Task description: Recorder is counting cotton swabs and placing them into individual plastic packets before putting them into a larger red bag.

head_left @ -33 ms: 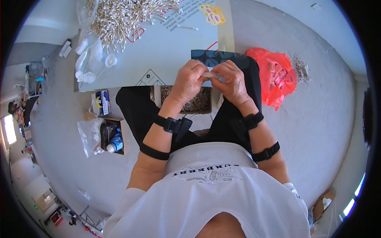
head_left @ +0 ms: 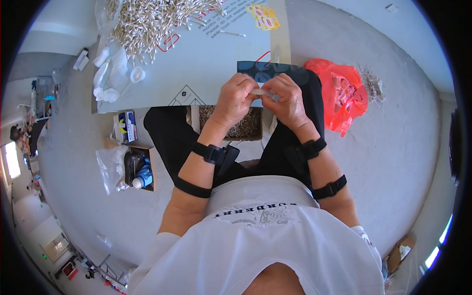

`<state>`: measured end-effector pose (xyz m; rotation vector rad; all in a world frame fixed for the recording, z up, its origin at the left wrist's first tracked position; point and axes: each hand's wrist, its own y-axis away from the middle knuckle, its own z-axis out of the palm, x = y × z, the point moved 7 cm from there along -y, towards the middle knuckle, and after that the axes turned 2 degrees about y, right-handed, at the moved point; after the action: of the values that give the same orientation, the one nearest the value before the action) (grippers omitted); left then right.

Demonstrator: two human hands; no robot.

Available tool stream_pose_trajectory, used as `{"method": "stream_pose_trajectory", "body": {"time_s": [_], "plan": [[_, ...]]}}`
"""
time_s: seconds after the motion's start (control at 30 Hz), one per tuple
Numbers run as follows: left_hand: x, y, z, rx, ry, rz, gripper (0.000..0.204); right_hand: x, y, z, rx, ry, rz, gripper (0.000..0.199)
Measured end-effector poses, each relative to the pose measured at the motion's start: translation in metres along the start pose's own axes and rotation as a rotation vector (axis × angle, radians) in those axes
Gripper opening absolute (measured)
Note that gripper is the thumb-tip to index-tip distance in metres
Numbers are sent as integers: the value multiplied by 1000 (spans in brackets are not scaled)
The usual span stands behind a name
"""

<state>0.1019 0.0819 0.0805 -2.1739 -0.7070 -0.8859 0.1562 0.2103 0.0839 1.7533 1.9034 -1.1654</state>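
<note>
Head view: your left hand [head_left: 236, 98] and right hand [head_left: 287, 101] are both pinching a small white bundle [head_left: 263, 93], grips clamped on it, just beside the table [head_left: 196, 69] edge.

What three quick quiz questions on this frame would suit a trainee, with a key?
1. True or false: the left hand and the right hand both pinch the same small white bundle.
2. Where does the heap of cotton swabs lie? A) on the floor by the red bag B) at the far left of the pale board C) in the person's lap
3. Fill in: the red plastic bag lies on the floor to the person's ____.

Key: 1 true; 2 B; 3 right.
</note>
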Motion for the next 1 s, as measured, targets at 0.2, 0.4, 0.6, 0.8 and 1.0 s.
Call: {"method": "stream_pose_trajectory", "body": {"time_s": [0.2, 0.4, 0.6, 0.8, 1.0], "plan": [[-10, -1, -4, 8, 120, -90, 27, 6, 3, -1, 67, -131, 34, 21], [-6, -2, -8, -2, 282, -282, 24, 10, 11, -4, 37, -339, 246, 24], [43, -10, -36, 128, 291, -58, 28, -23, 13, -27, 150, -635, 270, 28], [73, -14, -53, 130, 324, -3, 31, -48, 13, -47, 119, -623, 213, 30], [98, -19, -62, 105, 250, 103, 33, -63, 11, -62, 207, -662, 161, 29]]}}
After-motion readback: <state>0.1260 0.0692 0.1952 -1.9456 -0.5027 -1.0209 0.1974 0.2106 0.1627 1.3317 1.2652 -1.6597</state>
